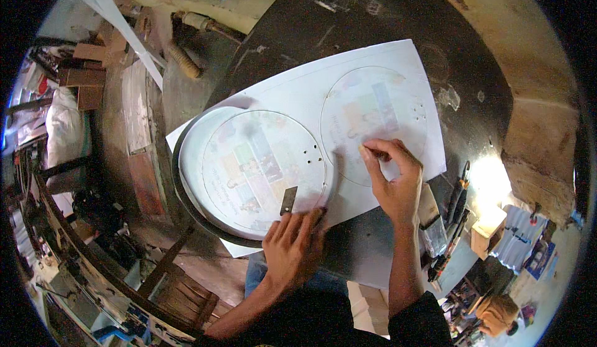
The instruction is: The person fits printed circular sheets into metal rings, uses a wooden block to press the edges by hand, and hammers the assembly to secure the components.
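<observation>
A shallow round white frame with a black outer band lies at the left end of a large white sheet. Inside it shows a faint printed picture with a circle outline and several small dark holes. My left hand curls its fingers over the frame's near rim. Just beyond those fingers, a small dark metal plate with a hole stands out. Above a second printed circle on the sheet, my right hand is closed in a pinch; anything between its fingertips is too small to name.
The sheet lies on a dark, scuffed tabletop. Right of my right forearm are a clear-wrapped packet and several pen-like tools. A bright light glows beside them. White strips and a wooden bench stand left.
</observation>
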`<state>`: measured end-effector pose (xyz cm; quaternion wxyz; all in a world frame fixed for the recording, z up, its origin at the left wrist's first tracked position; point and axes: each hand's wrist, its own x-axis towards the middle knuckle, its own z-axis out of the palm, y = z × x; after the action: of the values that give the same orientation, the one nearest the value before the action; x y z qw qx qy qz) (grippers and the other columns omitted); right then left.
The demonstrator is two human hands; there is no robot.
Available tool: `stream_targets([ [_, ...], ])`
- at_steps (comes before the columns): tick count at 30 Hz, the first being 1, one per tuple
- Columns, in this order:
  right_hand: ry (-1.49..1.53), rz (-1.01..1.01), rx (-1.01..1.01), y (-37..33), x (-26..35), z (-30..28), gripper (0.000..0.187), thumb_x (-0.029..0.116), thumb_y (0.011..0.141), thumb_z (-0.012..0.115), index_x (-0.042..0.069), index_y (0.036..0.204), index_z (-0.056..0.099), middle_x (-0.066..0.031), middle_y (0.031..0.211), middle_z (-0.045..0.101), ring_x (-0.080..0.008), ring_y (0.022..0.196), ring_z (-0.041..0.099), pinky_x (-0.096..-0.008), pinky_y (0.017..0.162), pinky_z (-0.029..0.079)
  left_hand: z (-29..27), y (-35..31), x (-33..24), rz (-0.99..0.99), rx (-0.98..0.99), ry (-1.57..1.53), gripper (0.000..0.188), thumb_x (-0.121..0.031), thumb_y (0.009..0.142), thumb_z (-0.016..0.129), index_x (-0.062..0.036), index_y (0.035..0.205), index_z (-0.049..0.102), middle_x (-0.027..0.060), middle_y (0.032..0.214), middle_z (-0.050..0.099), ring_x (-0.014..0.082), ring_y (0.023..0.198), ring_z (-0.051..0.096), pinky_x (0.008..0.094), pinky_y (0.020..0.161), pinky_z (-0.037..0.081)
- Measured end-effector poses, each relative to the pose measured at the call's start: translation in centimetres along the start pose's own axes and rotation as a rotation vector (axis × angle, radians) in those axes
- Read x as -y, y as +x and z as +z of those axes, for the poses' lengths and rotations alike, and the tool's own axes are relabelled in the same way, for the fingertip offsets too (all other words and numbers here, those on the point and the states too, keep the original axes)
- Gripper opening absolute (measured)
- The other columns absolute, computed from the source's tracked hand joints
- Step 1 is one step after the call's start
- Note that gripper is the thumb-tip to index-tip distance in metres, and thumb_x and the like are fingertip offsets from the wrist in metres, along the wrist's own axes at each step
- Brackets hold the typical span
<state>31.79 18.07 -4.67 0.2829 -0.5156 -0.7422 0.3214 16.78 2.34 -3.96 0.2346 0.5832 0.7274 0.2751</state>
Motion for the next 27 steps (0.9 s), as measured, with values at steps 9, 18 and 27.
stream_targets([
  [9, -0.022, -0.081, 0.044, -0.9, -0.3, 3.3, 0.016, 0.015, 0.078, 0.073, 0.012, 0.088, 0.062, -0.0046, 0.084, 0.061, -0.0266, 0.086, 0.053, -0.0422, 0.081, 0.035, -2.3, -1.3, 0.0, -0.034, -0.319, 0.07, 0.034, 0.007, 0.074, 0.069, -0.0011, 0.107, 0.071, 0.0063, 0.07, 0.061, 0.0173, 0.056, 0.056, 0.0284, 0.05, 0.042],
  [18, 0.015, -0.003, 0.239, -0.8, 1.1, 0.9, 0.038, 0.013, 0.075, 0.076, 0.009, 0.108, 0.057, -0.0074, 0.098, 0.059, -0.0271, 0.094, 0.053, -0.0425, 0.086, 0.035, -2.7, 1.0, 0.3, -0.027, -0.29, 0.103, 0.035, 0.01, 0.071, 0.069, -0.0008, 0.104, 0.072, 0.0073, 0.068, 0.061, 0.0181, 0.06, 0.06, 0.0288, 0.051, 0.044],
  [27, -0.062, -0.568, 0.869, -2.7, 1.3, 4.1, 0.082, 0.053, 0.084, 0.061, 0.008, 0.147, 0.036, -0.0098, 0.155, 0.03, -0.0229, 0.146, 0.022, -0.0405, 0.121, 0.013, -6.5, 0.3, 3.0, -0.122, -0.512, 0.37, 0.015, 0.003, 0.079, 0.072, 0.0019, 0.094, 0.071, 0.0134, 0.076, 0.066, 0.0241, 0.068, 0.065, 0.0328, 0.057, 0.049],
])
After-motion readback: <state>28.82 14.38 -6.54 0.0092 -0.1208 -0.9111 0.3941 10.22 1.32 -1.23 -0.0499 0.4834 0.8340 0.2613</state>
